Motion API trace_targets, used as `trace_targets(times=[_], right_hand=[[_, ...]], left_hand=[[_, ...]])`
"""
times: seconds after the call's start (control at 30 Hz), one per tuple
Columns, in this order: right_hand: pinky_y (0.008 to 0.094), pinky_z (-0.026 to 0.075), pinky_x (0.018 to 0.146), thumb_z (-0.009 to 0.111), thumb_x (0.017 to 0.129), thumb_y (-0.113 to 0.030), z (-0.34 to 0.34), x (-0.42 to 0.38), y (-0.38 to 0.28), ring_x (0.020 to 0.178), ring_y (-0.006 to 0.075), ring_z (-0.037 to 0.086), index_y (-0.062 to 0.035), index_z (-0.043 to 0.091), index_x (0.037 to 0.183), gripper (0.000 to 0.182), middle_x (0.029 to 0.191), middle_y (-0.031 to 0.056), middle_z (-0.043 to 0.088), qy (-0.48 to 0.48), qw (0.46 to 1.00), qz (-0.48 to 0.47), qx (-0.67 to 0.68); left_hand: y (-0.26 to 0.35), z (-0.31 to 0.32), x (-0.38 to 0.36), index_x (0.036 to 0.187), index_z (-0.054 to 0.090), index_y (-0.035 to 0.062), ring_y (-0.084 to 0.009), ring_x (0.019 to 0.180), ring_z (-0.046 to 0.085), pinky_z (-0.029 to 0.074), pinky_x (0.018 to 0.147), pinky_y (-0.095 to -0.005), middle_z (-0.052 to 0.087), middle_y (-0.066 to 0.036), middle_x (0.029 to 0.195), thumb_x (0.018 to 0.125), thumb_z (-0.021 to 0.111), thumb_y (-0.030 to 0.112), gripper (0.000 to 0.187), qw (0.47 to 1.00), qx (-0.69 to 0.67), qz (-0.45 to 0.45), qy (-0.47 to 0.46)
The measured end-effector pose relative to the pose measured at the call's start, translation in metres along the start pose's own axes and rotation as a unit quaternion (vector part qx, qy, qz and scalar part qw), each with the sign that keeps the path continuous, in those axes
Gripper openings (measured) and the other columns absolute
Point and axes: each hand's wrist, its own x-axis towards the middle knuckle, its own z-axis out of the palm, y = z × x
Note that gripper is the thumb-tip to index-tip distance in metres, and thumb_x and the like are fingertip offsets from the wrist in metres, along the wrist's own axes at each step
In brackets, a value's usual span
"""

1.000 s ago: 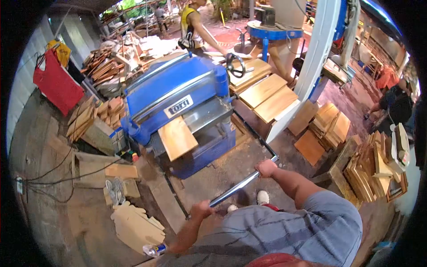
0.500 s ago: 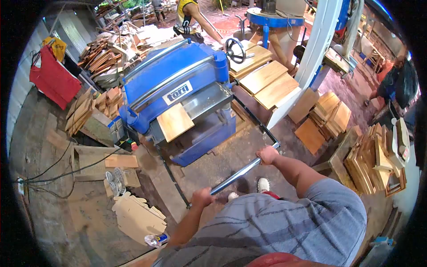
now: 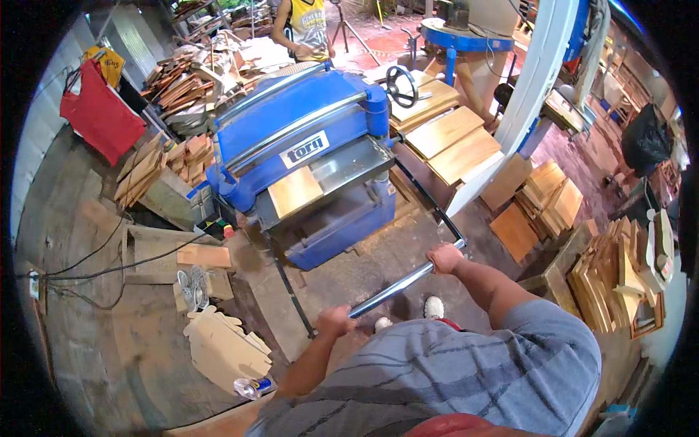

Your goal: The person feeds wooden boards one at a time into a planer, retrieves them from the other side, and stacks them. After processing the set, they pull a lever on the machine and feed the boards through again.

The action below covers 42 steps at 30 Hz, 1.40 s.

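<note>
Both my hands are closed round a shiny metal roller bar in front of my body. My left hand grips its near left end, and my right hand grips it near the right end. The bar joins two black side rails that run to a blue thickness planer marked "torq". A light wooden board lies on the planer's dark metal bed, its far end at the machine's opening. Neither hand touches the board.
Wooden boards lie stacked right of the planer, beside a white post. More board stacks stand at right. Cables and cardboard are on the left floor. Behind the planer stands a person in a yellow top.
The board has slid further into the planer, so less of it shows. The person behind has straightened up and drawn an arm back from the boards. My hands keep their grip.
</note>
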Motion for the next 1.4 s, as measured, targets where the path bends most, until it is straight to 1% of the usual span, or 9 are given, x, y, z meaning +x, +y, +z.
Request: trace_targets(times=[0.07,0.13,0.6,0.73,0.83,1.0,1.1,1.17,1.4], right_hand=[[0.0421,0.050,0.080,0.068,0.071,-0.033,0.008,0.001,0.002,0.087,0.0299,0.066,-0.0132,0.065,0.089,0.027,0.088,0.0095,0.068,0.002,1.000,0.001,-0.012],[0.0430,0.050,0.076,0.068,0.065,-0.031,0.010,0.002,0.003,0.084,0.0320,0.064,-0.0133,0.061,0.078,0.023,0.083,0.0096,0.065,0.018,1.000,0.006,0.024],[0.0432,0.050,0.077,0.071,0.064,-0.032,0.001,-0.001,-0.001,0.081,0.0317,0.066,-0.0152,0.064,0.083,0.027,0.081,0.0092,0.068,0.003,0.999,0.018,0.026],[0.0425,0.050,0.075,0.071,0.066,-0.034,-0.003,0.002,-0.003,0.084,0.0311,0.066,-0.0157,0.065,0.084,0.026,0.084,0.0091,0.068,-0.030,0.999,0.029,-0.001],[0.0427,0.051,0.075,0.071,0.067,-0.035,0.000,0.002,-0.002,0.085,0.0310,0.066,-0.0155,0.065,0.085,0.027,0.085,0.0086,0.068,-0.020,0.999,0.022,-0.013],[0.0432,0.051,0.075,0.071,0.066,-0.034,0.009,0.003,0.002,0.085,0.0309,0.065,-0.0147,0.064,0.084,0.028,0.085,0.0082,0.067,-0.006,0.999,0.031,0.004],[0.0434,0.051,0.075,0.072,0.065,-0.034,0.006,0.002,0.001,0.085,0.0307,0.065,-0.0140,0.064,0.084,0.028,0.085,0.0079,0.066,0.010,1.000,0.014,-0.006],[0.0416,0.050,0.080,0.067,0.073,-0.032,-0.003,0.001,-0.003,0.090,0.0303,0.066,-0.0122,0.064,0.089,0.026,0.091,0.0095,0.068,-0.015,1.000,0.012,-0.002],[0.0409,0.049,0.082,0.067,0.072,-0.027,-0.008,0.000,-0.006,0.092,0.0291,0.066,-0.0129,0.063,0.089,0.022,0.091,0.0096,0.069,-0.014,1.000,0.016,0.004]], left_hand=[[0.002,0.000,0.002,0.112,0.064,0.0187,-0.0345,0.102,0.063,0.050,0.088,-0.0457,0.067,-0.014,0.108,0.076,0.064,0.048,0.047,0.999,0.001,-0.030,-0.032],[0.004,-0.003,0.002,0.114,0.064,0.0187,-0.0345,0.104,0.063,0.050,0.089,-0.0459,0.066,-0.014,0.110,0.076,0.064,0.048,0.048,0.998,-0.002,-0.039,-0.043],[0.002,-0.002,0.001,0.119,0.061,0.0181,-0.0345,0.106,0.062,0.049,0.091,-0.0466,0.065,-0.014,0.114,0.075,0.064,0.041,0.050,0.996,-0.030,-0.044,-0.072],[-0.018,0.035,0.015,0.115,0.064,0.0170,-0.0337,0.101,0.063,0.051,0.087,-0.0460,0.067,-0.013,0.108,0.075,0.067,0.043,0.048,1.000,-0.013,0.011,-0.001],[-0.012,0.020,0.001,0.112,0.065,0.0166,-0.0334,0.098,0.064,0.051,0.085,-0.0455,0.067,-0.013,0.105,0.073,0.070,0.042,0.047,0.999,-0.038,0.025,0.024],[-0.029,0.047,0.008,0.108,0.067,0.0140,-0.0346,0.093,0.064,0.051,0.080,-0.0468,0.068,-0.014,0.099,0.070,0.074,0.039,0.046,0.974,-0.089,0.110,0.176],[-0.015,0.024,-0.001,0.104,0.068,0.0122,-0.0354,0.091,0.064,0.051,0.078,-0.0473,0.068,-0.015,0.095,0.068,0.074,0.037,0.044,0.988,-0.088,0.066,0.110],[-0.010,0.017,-0.007,0.102,0.068,0.0120,-0.0355,0.090,0.064,0.051,0.078,-0.0472,0.068,-0.015,0.094,0.068,0.074,0.036,0.043,0.987,-0.086,0.064,0.121],[-0.008,0.016,-0.009,0.094,0.068,0.0120,-0.0360,0.086,0.064,0.051,0.076,-0.0474,0.067,-0.015,0.088,0.068,0.069,0.032,0.032,0.981,-0.089,0.074,0.154]])
